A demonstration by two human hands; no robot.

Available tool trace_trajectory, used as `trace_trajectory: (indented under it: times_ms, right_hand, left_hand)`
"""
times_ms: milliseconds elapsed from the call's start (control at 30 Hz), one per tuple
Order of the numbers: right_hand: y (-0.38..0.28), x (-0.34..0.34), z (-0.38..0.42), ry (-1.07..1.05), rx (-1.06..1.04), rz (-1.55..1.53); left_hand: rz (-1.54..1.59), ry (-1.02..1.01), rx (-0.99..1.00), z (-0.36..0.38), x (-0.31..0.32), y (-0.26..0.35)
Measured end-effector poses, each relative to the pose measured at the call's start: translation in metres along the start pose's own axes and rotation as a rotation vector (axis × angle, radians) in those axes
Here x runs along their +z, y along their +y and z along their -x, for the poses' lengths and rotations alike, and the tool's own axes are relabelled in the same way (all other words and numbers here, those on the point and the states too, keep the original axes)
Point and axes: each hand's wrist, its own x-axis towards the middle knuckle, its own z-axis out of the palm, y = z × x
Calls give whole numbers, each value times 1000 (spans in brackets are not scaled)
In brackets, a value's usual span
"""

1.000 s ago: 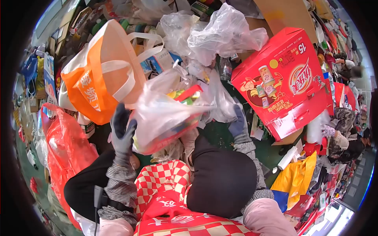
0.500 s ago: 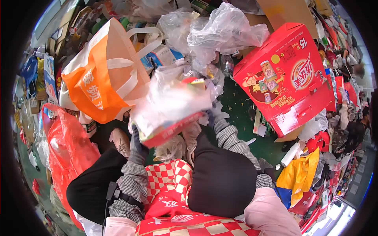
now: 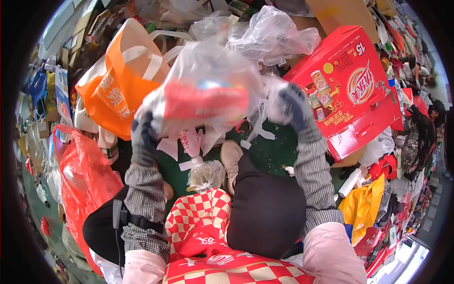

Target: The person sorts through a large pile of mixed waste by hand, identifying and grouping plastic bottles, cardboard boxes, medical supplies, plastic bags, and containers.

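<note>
A clear plastic bag [image 3: 213, 61] hangs in front of me, smeared by motion, with a red and white item [image 3: 208, 102] showing in or behind it. My left hand [image 3: 144, 137], in a dark grey glove, is closed on the bag's lower left edge. On the other side, my gloved right hand [image 3: 294, 106] grips a bunched whitish part of the bag, its fingers partly blurred. White scraps and a pink-labelled clear piece [image 3: 190, 142] lie below on the green floor. A small knotted clear bag [image 3: 206, 175] rests close to my foot.
An orange and white tote bag [image 3: 106, 97] stands open at left, above a red plastic bag [image 3: 82, 175]. At right leans a large red carton [image 3: 347, 90]. Crumpled clear plastic [image 3: 276, 35] lies at the back, and a yellow bag [image 3: 364, 203] lies at lower right.
Both hands have moved up and apart, the right one farther right. The plastic bag with the red item has risen and spread wider, uncovering scraps on the floor. The tote has shifted slightly.
</note>
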Motion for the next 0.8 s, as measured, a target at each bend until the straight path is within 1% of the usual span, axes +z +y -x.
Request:
trace_trajectory:
  times_ms: [33, 67, 100, 133, 167, 200, 233, 300, 333, 400, 433, 500, 533, 567, 600, 633, 667, 700, 733, 767, 800]
  right_hand:
    - [21, -12, 13, -87, 96, 98]
    - [51, -26, 26, -175, 194, 195]
    - [81, -36, 46, -236, 59, 506]
    - [109, -48, 62, -221, 43, 912]
    - [137, -59, 79, -211, 37, 1317]
    - [152, -68, 88, -113, 169, 1814]
    - [141, -55, 94, 108, 185, 1503]
    - [143, -52, 95, 348, -107, 1153]
    - [142, -51, 94, 464, -246, 966]
    - [119, -45, 82, 467, -516, 1067]
    - [104, -41, 73, 463, -649, 1114]
    - [80, -23, 55, 325, -452, 1064]
    - [74, -16, 42, 257, -354, 1036]
    - [80, -13, 27, 307, -327, 1102]
    - [91, -12, 8, 357, -299, 1166]
    - [118, -22, -25, 381, -372, 1157]
    - [134, -17, -45, 345, -313, 1138]
    - [150, -12, -65, 311, -253, 1119]
    - [161, 7, -75, 218, -55, 1079]
    - [165, 31, -72, 150, -174, 1249]
    - [163, 54, -61, 78, -295, 1416]
  left_hand:
    - [-162, 62, -32, 6, -17, -10]
    - [-398, 143, -85, -2, -53, -48]
    - [-632, 154, -106, 16, -56, -59]
    - [-867, 163, -124, 35, -58, -69]
    - [-922, 90, -66, 52, -70, -92]
    - [-973, 17, -7, 64, -78, -109]
    - [-1071, 7, -95, 71, -74, -111]
    - [-1287, -38, -265, 82, -65, -112]
    - [-1324, -33, -188, 82, -75, -125]
    - [-1391, -14, -23, 75, -102, -158]
    - [-1342, -40, -326, 74, -75, -113]
    - [-1356, 155, -94, 77, -55, -83]
    - [-1310, 231, 208, 78, -40, -68]
    - [-1241, 303, 507, 78, -22, -51]
    - [-1234, 197, 619, 84, 6, -24]
    - [-1223, 90, 728, 88, 36, 1]
    - [-1076, -182, 815, 85, 60, 13]
    - [-1046, -314, 897, 84, 82, 7]
    - [-1092, -496, 894, 91, 110, 15]
    - [-1117, -632, 911, 93, 128, 12]
    - [-1178, -707, 1001, 87, 135, -4]
